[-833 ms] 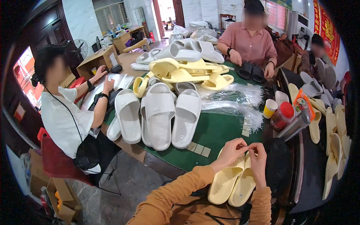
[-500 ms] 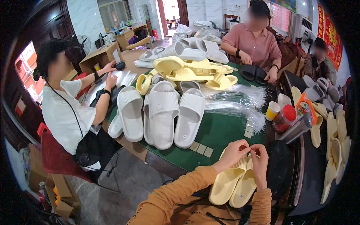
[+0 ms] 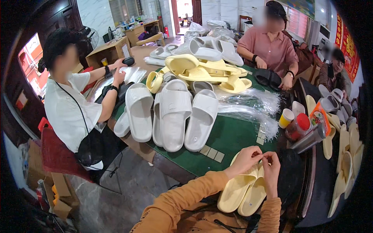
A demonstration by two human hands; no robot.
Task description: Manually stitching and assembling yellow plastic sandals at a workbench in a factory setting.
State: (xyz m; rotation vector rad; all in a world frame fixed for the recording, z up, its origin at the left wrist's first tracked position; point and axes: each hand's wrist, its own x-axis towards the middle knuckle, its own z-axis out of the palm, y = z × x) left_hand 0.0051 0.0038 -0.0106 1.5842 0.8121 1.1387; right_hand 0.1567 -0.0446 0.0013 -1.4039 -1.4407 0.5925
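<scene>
A pair of pale yellow slide slippers [image 3: 234, 193] lies side by side at the table's near edge, in front of me. Over their straps, my left hand [image 3: 245, 160] and my right hand [image 3: 271, 167] meet, fingertips pinched together. Whatever the fingers pinch is too small or hidden to name. The toe ends of the slippers are partly covered by my hands. To the left, large grey slippers [image 3: 173, 124] lean upright against a pile of yellow slippers [image 3: 202, 73]. Clear plastic bags [image 3: 248, 106] are spread on the green table top [image 3: 186, 161].
A yellow paper cup [image 3: 286, 118], a red-lidded jar [image 3: 299, 126] and a metal tumbler [image 3: 309, 138] stand at my right. Beyond them lie more slippers [image 3: 344, 149]. One co-worker [image 3: 72, 101] sits left; another [image 3: 270, 48] handles black slippers [image 3: 268, 79] across the table.
The whole view has shifted slightly. My hands stay pinched together above the yellow slippers, with little visible movement.
</scene>
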